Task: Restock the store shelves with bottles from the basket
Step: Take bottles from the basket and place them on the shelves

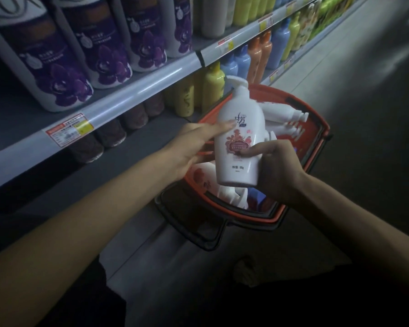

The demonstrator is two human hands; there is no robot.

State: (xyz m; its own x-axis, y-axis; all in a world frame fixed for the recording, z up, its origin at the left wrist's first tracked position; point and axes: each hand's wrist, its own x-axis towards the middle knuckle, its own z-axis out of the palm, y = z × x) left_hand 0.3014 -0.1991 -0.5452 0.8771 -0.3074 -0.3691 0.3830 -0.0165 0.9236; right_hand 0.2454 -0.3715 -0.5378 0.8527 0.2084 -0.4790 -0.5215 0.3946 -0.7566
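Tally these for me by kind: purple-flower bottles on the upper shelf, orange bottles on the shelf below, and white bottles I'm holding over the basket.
purple-flower bottles: 4
orange bottles: 2
white bottle held: 1
Total: 7

1. The white plastic pump bottle (239, 147) bears a large dark character "芳" above a pink floral emblem; the stylised mark to its left is unclear.
2. Small dark print near its base is too blurred to read.
3. The red-and-yellow price tag (69, 132) on the grey shelf rail (151, 86) carries print too small to read.
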